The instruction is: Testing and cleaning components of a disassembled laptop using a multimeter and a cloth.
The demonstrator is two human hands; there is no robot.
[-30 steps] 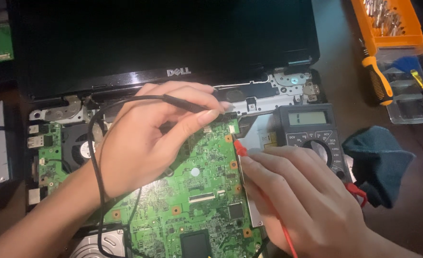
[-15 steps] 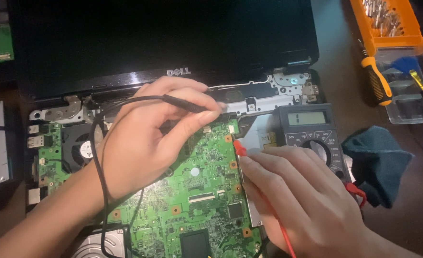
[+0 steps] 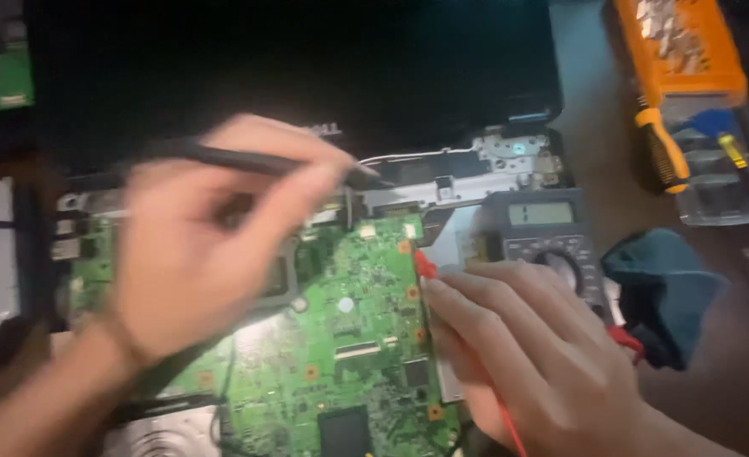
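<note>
We see our left hand (image 3: 214, 254), blurred, pinching the slim black test probe (image 3: 256, 159) like a pen, its tip lying near the grey metal hinge bracket (image 3: 476, 165) at the far edge of the opened laptop; that pen grip suits fine aiming. Our right hand (image 3: 527, 355) rests its heel on the bench and closes its fingers on the thin red test probe (image 3: 425, 264), whose tip sits at the right edge of the green printed circuit board (image 3: 349, 347); the braced hand probably steadies it. The grey digital multimeter (image 3: 544, 241) lies just beside that edge, display facing us, within easy reading; a dark teal cloth (image 3: 671, 288) lies to its right. Towards the far right corner stands an orange plastic bit case (image 3: 679, 51) with an orange-handled screwdriver (image 3: 662, 148) beside it; its markings are too blurred to tell.
</note>
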